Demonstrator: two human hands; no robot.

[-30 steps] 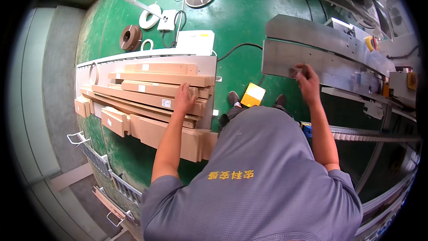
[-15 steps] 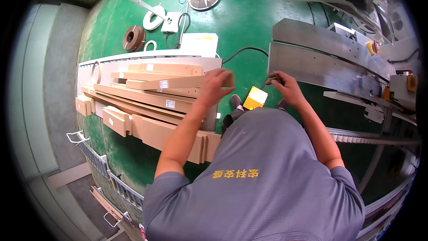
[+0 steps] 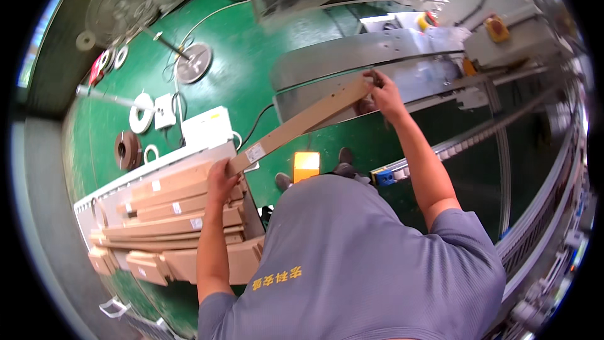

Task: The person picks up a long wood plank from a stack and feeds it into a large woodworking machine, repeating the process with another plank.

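Observation:
Between my two hands a long narrow tan board (image 3: 302, 124) slants up to the right, with a white label near its left end and small holes toward the right. My left hand (image 3: 221, 181) is closed round its lower left end, beside the stack. Gripping the far right end is my right hand (image 3: 385, 96), over the front part of a metal machine table (image 3: 340, 53). More tan boards (image 3: 173, 223), several with white labels, lie stacked on a pale table (image 3: 251, 219) at the left.
A yellow box (image 3: 306, 165) lies on the green floor by my feet. Rolls of edge banding (image 3: 129, 150), a white box (image 3: 207, 127) and a round stand base (image 3: 194, 63) are beyond the stack. A metal rail (image 3: 453, 145) runs at the right.
My view has turned to the right. The board, earlier in my left hand above the stack, has come off it toward the machine table, and my right hand has taken its other end.

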